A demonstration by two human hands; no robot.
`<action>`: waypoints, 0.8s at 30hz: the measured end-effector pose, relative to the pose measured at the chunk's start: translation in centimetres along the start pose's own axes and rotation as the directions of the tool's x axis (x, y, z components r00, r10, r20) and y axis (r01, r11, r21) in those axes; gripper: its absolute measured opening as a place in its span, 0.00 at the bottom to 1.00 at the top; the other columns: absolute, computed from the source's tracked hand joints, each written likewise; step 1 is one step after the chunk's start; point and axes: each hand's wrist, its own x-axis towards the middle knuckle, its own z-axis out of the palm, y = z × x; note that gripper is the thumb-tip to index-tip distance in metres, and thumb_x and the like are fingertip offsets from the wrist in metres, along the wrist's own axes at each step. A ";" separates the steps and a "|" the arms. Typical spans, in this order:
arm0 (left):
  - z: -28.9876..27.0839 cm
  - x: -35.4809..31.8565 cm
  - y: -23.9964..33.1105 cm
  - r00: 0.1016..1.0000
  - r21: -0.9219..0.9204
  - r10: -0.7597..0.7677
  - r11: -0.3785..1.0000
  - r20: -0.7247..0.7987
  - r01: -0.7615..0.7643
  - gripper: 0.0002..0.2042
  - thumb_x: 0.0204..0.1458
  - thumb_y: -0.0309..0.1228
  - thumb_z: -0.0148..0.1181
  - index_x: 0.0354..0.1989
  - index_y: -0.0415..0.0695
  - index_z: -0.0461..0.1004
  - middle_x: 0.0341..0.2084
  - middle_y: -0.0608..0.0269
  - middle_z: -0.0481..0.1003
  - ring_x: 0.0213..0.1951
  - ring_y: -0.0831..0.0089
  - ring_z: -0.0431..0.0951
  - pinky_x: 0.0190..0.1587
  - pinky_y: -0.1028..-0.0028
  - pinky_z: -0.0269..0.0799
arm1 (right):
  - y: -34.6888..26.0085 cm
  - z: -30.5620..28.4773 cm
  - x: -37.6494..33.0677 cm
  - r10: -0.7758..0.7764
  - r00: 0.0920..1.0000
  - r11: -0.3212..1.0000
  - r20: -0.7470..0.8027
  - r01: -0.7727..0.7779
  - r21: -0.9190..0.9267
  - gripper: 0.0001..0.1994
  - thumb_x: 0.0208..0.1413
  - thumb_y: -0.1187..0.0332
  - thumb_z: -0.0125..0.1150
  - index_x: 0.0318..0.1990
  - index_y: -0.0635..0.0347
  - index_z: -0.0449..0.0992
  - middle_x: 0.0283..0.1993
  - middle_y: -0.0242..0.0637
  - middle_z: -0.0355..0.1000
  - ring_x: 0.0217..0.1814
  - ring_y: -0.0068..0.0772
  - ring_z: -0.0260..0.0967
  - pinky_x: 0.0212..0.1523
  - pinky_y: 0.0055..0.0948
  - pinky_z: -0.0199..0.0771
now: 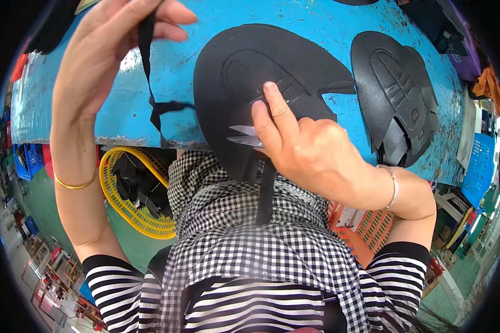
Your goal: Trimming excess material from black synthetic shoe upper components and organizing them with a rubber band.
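A large rounded black leather-like piece point(222, 72) with stitched curves and raised ribs lies on the blue table, its near edge hanging over my lap. My right hand point(316, 147) is above it with two fingers stretched across its middle. Small scissors point(244, 137) are in that hand, blades apart and pointing left; their handles are hidden by the palm. Raised at the far left, my left hand point(130, 28) pinches a narrow black strip point(145, 55). The strip hangs down and a side part runs to the piece's left edge; whether it is joined there I cannot tell.
Similar black pieces point(391, 89) lie stacked at the right on the worn blue table point(316, 28). Below its front edge stand a yellow basket point(106, 188) of black scraps and an orange crate point(375, 230). Dark and purple items point(465, 61) sit at the far right corner.
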 end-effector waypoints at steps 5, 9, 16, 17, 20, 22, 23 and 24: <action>1.1 0.1 1.0 0.949 -0.139 0.044 0.986 -0.312 -0.091 0.12 0.67 0.38 0.50 0.51 0.46 0.74 0.34 0.66 0.76 0.31 0.83 0.75 0.39 0.79 0.74 | -0.4 0.6 0.1 0.097 0.995 0.995 -0.027 -0.097 -0.031 0.09 0.51 0.70 0.56 0.37 0.65 0.74 0.42 0.55 0.79 0.13 0.21 0.65 0.13 0.22 0.65; 0.9 -1.1 1.0 0.995 -0.541 -0.004 0.839 0.096 0.056 0.10 0.65 0.38 0.53 0.46 0.46 0.74 0.22 0.77 0.61 0.17 0.87 0.53 0.21 0.87 0.56 | 3.4 1.0 0.3 0.356 0.929 0.750 -0.103 -0.218 0.625 0.09 0.52 0.71 0.61 0.41 0.59 0.73 0.32 0.37 0.79 0.27 0.42 0.77 0.22 0.33 0.73; 7.7 -0.2 2.1 0.943 0.139 -0.004 0.989 0.332 -0.044 0.04 0.51 0.26 0.67 0.31 0.39 0.79 0.25 0.74 0.76 0.28 0.88 0.71 0.33 0.85 0.66 | 10.8 -1.2 -13.3 0.945 0.286 0.281 -0.158 -0.463 0.841 0.16 0.64 0.69 0.54 0.56 0.65 0.74 0.52 0.44 0.73 0.48 0.33 0.72 0.53 0.28 0.70; 8.1 0.2 1.7 0.920 0.194 -0.013 0.979 0.392 -0.069 0.04 0.49 0.24 0.68 0.31 0.38 0.80 0.26 0.71 0.78 0.30 0.86 0.73 0.36 0.84 0.69 | 11.9 -0.6 -14.6 0.992 0.045 -0.109 0.116 -0.136 0.985 0.15 0.65 0.68 0.53 0.55 0.65 0.74 0.52 0.44 0.74 0.41 0.28 0.73 0.45 0.24 0.74; 9.6 0.7 0.1 0.896 0.249 -0.015 0.963 0.443 -0.107 0.05 0.49 0.26 0.68 0.30 0.37 0.80 0.24 0.67 0.79 0.29 0.83 0.74 0.36 0.80 0.70 | 13.7 -0.3 -17.6 0.979 0.177 -0.008 0.101 -0.462 0.887 0.13 0.69 0.63 0.51 0.52 0.63 0.73 0.41 0.34 0.76 0.16 0.07 0.48 0.16 0.12 0.43; 10.2 1.1 -0.9 0.890 0.280 0.019 0.946 0.456 -0.164 0.06 0.48 0.26 0.68 0.30 0.36 0.80 0.24 0.64 0.79 0.28 0.79 0.75 0.35 0.78 0.71 | 13.4 -0.3 -17.9 0.970 0.218 -0.002 0.105 -0.426 0.905 0.13 0.69 0.64 0.51 0.53 0.63 0.73 0.38 0.31 0.74 0.17 0.07 0.49 0.17 0.12 0.45; 10.3 1.1 -1.0 0.888 0.281 0.017 0.946 0.459 -0.163 0.06 0.48 0.26 0.68 0.30 0.36 0.80 0.24 0.64 0.79 0.28 0.79 0.75 0.35 0.78 0.71 | 13.2 -0.4 -17.8 0.960 0.260 0.006 0.103 -0.388 0.922 0.14 0.69 0.64 0.50 0.54 0.63 0.72 0.34 0.29 0.72 0.18 0.07 0.50 0.17 0.12 0.46; 10.6 1.2 -1.0 0.889 0.309 -0.035 0.943 0.456 -0.121 0.06 0.48 0.26 0.68 0.30 0.36 0.80 0.24 0.64 0.79 0.27 0.78 0.75 0.35 0.77 0.71 | 12.3 -0.5 -16.9 0.949 0.288 0.002 0.125 -0.403 0.915 0.13 0.70 0.65 0.50 0.54 0.63 0.72 0.30 0.25 0.66 0.19 0.07 0.50 0.18 0.12 0.46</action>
